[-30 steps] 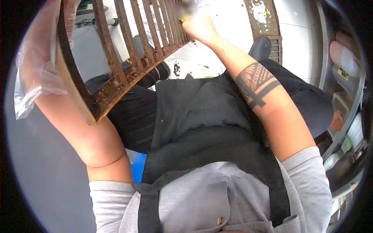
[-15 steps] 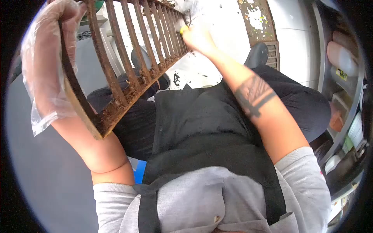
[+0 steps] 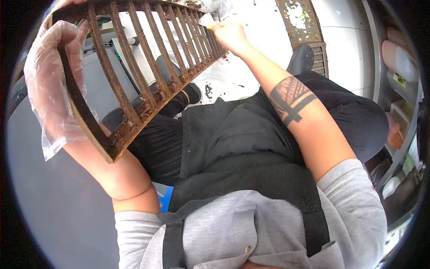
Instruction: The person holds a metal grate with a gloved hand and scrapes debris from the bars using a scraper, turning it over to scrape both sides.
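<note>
A long, rusty brown metal grate (image 3: 145, 104) with parallel bars is tilted across the upper left of the view, dark crumbs caked along its lower edge. My left hand (image 3: 62, 42), inside a loose clear plastic glove, is wrapped around the grate's near end. At the far end my right hand (image 3: 230, 38) is closed on a small scraper-like tool (image 3: 206, 20), with a pale flat blade and a bit of yellow beside the fingers. The blade lies against or very close to the far bars; contact is hard to make out.
Dark flakes are scattered on the white floor (image 3: 260, 45) below. A floor drain grille (image 3: 319, 58) lies near my shoe on the right. Metal shelving (image 3: 378, 89) with containers stands along the right side, and a large grey surface (image 3: 67, 201) fills the left.
The grate has shifted so that more of its upper rail shows. My right hand and the tool have moved slightly up against the far bars. The left hand keeps its hold.
</note>
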`<state>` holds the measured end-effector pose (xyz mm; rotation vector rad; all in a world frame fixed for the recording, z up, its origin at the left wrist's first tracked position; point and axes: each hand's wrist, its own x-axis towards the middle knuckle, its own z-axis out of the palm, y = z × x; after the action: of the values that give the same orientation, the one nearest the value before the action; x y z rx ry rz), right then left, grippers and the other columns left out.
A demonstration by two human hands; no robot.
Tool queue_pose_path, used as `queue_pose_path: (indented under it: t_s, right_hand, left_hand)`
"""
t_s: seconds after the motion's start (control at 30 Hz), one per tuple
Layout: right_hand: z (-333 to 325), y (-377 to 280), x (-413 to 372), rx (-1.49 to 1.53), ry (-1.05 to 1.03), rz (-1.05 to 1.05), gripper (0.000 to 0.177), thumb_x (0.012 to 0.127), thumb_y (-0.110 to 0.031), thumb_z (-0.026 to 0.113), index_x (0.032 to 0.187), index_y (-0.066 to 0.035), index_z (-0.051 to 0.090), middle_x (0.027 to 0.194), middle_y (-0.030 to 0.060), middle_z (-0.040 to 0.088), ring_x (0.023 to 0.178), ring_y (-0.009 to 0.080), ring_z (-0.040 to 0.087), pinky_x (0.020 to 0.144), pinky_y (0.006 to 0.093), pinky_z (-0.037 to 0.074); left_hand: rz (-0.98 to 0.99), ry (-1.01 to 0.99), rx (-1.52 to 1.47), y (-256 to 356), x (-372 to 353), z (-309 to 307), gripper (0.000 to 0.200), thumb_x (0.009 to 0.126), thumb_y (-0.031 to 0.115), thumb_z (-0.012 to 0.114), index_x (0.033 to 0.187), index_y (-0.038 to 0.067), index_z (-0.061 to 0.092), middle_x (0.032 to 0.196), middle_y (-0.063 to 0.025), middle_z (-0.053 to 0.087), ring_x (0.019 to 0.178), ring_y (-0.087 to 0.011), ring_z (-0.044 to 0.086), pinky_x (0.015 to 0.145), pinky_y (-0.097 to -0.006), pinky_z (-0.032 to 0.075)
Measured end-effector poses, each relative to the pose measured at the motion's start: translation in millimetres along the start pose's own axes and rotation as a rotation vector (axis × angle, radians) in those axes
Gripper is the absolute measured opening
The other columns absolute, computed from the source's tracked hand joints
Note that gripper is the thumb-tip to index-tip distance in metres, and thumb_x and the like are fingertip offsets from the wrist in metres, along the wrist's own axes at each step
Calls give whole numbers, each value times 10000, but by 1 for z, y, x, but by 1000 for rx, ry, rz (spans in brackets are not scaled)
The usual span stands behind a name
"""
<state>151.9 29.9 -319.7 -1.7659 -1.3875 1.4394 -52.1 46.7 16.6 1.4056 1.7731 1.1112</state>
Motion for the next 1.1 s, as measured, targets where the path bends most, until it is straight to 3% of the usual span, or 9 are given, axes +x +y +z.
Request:
queue_pose_path:
  t_s: [0.3,0.37,0.4,0.5,0.57,0.8,0.87,1.0,1.1]
  right_hand:
    - [8,-30,3,-107,112,6,364,947,-309,561,888,-14,765,868,244,724,893,414,721,828,489,556]
    - [15,-23,6,-65,157,-58,365,943,-322,590,876,-8,765,855,242,724,874,414,716,832,470,557]
    - [24,-12,8,-56,161,-55,365,943,-322,590,876,-8,765,855,242,724,874,414,716,832,470,557]
    - [38,3,11,268,151,53,360,948,-315,638,841,6,760,739,188,724,657,326,701,651,421,553]
    - [32,-4,2,794,-7,272,287,948,-266,683,788,-35,744,605,24,592,442,79,496,373,277,319]
    - [5,-16,-9,1024,-91,310,299,947,-253,688,812,7,746,630,49,636,428,115,521,413,297,405]
    - [5,-20,-10,650,8,182,284,928,-270,703,835,-10,771,638,56,648,456,113,558,452,301,459]
    - [4,-32,-14,-46,128,-80,312,953,-320,618,965,-61,792,790,185,735,700,334,712,672,419,548]
    - [16,-49,-13,4,161,-25,324,946,-337,600,914,-65,771,863,207,721,855,399,708,798,459,540]
  left_hand:
    - [138,-169,97,3,-2,-6,209,885,-53,526,1008,-40,693,1186,-60,650,971,-38,610,869,-154,486]
    - [55,-109,108,7,-1,3,401,925,78,446,1227,-149,581,1382,-245,567,1343,-310,534,1203,-433,376]
    - [58,-116,113,8,-2,3,401,925,78,446,1227,-149,581,1382,-245,567,1343,-310,534,1203,-433,376]
    - [81,-118,142,3,6,2,449,909,74,441,1277,-150,564,1360,-246,580,1349,-323,527,1213,-441,370]
    - [46,-129,90,9,7,8,427,910,57,432,1258,-146,574,1358,-244,582,1344,-318,531,1214,-434,370]
    - [19,-153,-94,-3,5,-6,457,863,-55,413,1282,-98,589,1279,-179,642,1253,-229,598,1129,-350,471]
    - [-8,-129,-129,0,3,-3,465,850,-58,404,1273,-95,595,1277,-178,642,1247,-224,603,1131,-351,469]
    - [-24,-118,-101,4,2,-1,445,851,-63,418,1237,-37,639,1241,-125,672,1201,-175,620,1091,-279,480]
    - [-1,-110,-131,0,3,-4,435,853,-67,424,1216,-15,657,1221,-103,687,1170,-144,624,1053,-238,490]
